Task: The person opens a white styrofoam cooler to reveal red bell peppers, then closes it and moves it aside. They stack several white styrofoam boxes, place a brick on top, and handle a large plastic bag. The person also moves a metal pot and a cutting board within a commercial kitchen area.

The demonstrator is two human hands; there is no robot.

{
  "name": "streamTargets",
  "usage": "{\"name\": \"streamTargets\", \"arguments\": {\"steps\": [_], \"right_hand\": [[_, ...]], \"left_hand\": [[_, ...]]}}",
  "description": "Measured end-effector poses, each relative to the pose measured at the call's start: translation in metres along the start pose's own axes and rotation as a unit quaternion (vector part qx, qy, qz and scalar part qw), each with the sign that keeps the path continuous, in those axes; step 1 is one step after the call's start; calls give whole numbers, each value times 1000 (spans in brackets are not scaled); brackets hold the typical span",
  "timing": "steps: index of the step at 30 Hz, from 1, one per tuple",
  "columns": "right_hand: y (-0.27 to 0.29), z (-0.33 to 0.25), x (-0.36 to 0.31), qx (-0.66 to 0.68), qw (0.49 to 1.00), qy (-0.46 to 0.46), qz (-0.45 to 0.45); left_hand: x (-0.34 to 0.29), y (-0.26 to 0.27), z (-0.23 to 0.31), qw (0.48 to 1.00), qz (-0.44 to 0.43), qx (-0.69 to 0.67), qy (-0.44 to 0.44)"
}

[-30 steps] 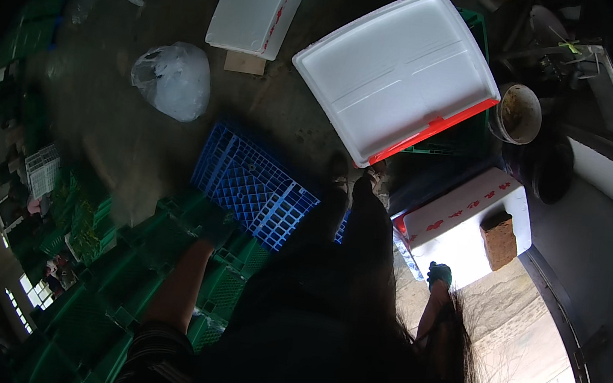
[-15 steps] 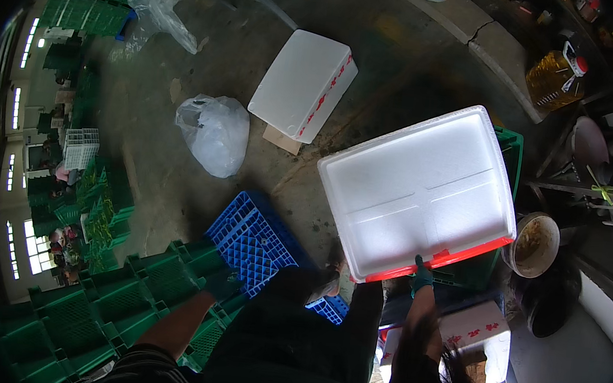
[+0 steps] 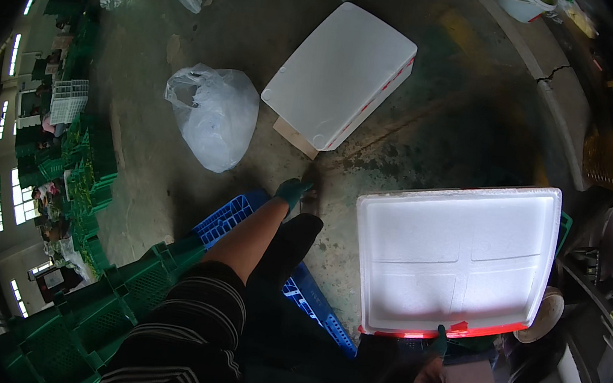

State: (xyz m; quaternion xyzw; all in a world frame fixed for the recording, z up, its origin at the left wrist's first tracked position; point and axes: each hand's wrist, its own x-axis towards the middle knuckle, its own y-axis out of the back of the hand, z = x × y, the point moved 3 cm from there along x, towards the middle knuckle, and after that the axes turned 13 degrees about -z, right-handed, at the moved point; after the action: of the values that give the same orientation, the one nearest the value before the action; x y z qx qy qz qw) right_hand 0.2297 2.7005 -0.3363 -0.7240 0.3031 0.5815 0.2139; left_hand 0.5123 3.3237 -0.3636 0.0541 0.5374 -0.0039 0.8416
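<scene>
My right hand (image 3: 440, 343), in a green glove, grips the near rim of an open white foam box (image 3: 459, 243). Its thumb shows over the edge beside red tape, and the other fingers are hidden. Faint crossed lines mark the box's bare white inside. My left hand (image 3: 293, 192), also gloved in green, reaches forward over the floor with its fingers stretched out and nothing visible in it. It is nearest to a blue plastic pallet (image 3: 232, 217) and my leg. Beyond it a second white foam box (image 3: 342, 78) stands on the floor, with a flat top and red marks on its side.
A filled clear plastic bag (image 3: 216, 121) lies left of the far foam box. Green crates (image 3: 141, 282) line the near left. A round tub (image 3: 540, 316) and an oil jug (image 3: 612, 162) stand at the right, and another printed foam box (image 3: 468, 380) is low at right.
My left hand has swung forward and right from beside the green crates. The held foam box now sits lower and farther right, turned squarer in view, still in my right hand. The view has shifted.
</scene>
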Motion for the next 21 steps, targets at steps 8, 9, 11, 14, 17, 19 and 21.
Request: {"name": "streamTargets", "arguments": {"steps": [8, 9, 11, 14, 17, 19, 21], "right_hand": [[-23, 30, -20, 37, 993, -115, 12], [-34, 25, -32, 29, 993, -111, 30], [-65, 1, -60, -54, 993, -28, 103], [-141, -51, -114, -249, 901, 238, 263], [-255, -101, -144, -347, 804, 442, 192], [-346, -118, -131, -346, 794, 500, -9], [-434, -115, -107, -419, 778, 453, -116]], "left_hand": [[149, -6, 58, 938, 66, -341, 12], [149, -4, 62, 934, 87, -346, 5], [142, -3, 67, 920, 76, -386, 5], [128, 5, 66, 909, 77, -410, 10], [125, 13, 61, 908, 73, -413, -23], [126, 18, 56, 903, 51, -423, -50], [126, 26, 53, 894, 27, -444, -53]]}}
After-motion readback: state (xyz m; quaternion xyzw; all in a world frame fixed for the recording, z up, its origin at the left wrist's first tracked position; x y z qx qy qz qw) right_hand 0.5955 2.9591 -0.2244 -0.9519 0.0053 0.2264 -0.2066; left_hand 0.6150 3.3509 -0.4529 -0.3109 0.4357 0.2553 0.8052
